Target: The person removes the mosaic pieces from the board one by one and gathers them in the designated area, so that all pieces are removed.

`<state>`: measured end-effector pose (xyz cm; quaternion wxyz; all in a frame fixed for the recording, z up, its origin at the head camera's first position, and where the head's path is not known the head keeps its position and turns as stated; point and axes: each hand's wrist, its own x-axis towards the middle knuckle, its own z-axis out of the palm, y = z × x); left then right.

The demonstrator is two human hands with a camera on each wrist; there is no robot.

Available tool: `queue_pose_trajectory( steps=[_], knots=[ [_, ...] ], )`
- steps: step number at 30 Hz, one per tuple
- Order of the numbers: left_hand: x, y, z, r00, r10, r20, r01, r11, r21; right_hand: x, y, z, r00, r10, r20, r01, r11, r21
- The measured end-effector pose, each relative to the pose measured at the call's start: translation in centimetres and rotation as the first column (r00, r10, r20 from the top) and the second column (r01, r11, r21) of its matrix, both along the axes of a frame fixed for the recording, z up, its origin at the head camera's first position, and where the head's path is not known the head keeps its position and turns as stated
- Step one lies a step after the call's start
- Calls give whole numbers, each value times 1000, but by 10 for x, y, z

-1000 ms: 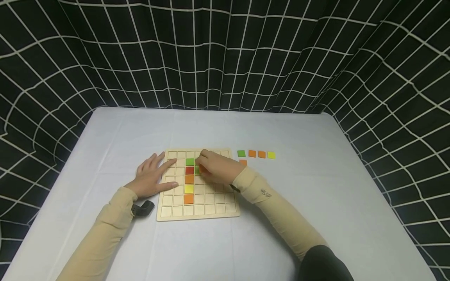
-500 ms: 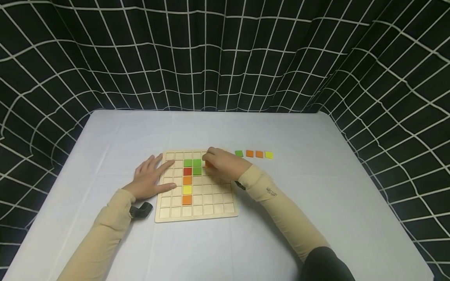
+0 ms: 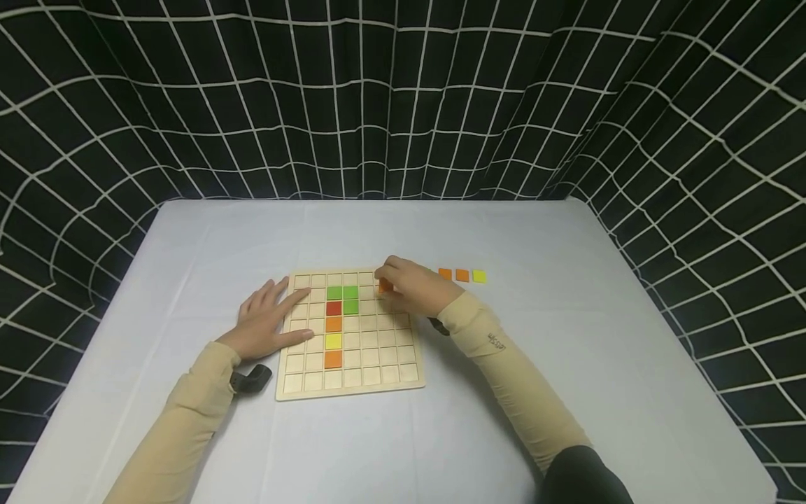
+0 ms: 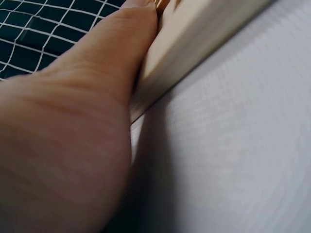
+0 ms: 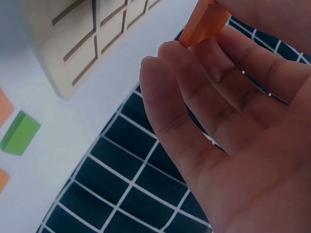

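A wooden grid board (image 3: 352, 360) lies on the white table, with several tiles in its cells: two green beside each other at the top, a third green tile (image 3: 350, 307) next to a red tile (image 3: 334, 308), then orange, yellow and orange below the red. My left hand (image 3: 264, 327) rests spread on the board's left edge. Above the board's upper right part, my right hand (image 3: 415, 285) pinches an orange tile (image 3: 385, 285). The right wrist view shows that orange tile (image 5: 204, 24) held between thumb and fingertips.
Right of the board's upper corner lie two orange tiles (image 3: 445, 274) and a yellow tile (image 3: 479, 276); a green tile (image 5: 20, 133) shows among them in the right wrist view. A black curtain (image 3: 378, 105) with white grid lines stands behind the table (image 3: 535, 364).
My right hand has moved rightwards from beside the green tiles, carrying the orange tile and uncovering the second column of greens. My left hand stays at the board's left edge.
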<state>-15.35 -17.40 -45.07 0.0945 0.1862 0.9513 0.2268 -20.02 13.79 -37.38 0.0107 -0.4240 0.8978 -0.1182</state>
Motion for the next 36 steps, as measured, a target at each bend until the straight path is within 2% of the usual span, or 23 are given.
queue_pose_trajectory(
  steps=[4, 12, 20, 24, 30, 36],
  knots=[
    [1, 0, 1, 1000, 4, 2, -4, 1000, 0, -1, 3, 0, 1000, 0, -10, 0, 1000, -10],
    [2, 1, 1, 1000, 3, 2, -3, 1000, 16, -2, 7, -1, 999, -34, 25, 34, 999, -1],
    [2, 2, 2, 1000, 5, 5, -5, 1000, 11, -4, 16, 1, 999, -43, -20, 42, 999, -27],
    [1, 2, 2, 1000, 6, 14, -6, 1000, 3, -6, 20, 3, 999, -54, 2, 54, 997, -47],
    [1, 1, 3, 1000, 7, 21, -7, 1000, 0, -10, 27, 4, 999, -52, -7, 52, 998, -42],
    [1, 1, 2, 1000, 8, -3, -8, 1000, 19, -11, 31, 5, 995, -91, 32, 92, 996, -5]
  ],
)
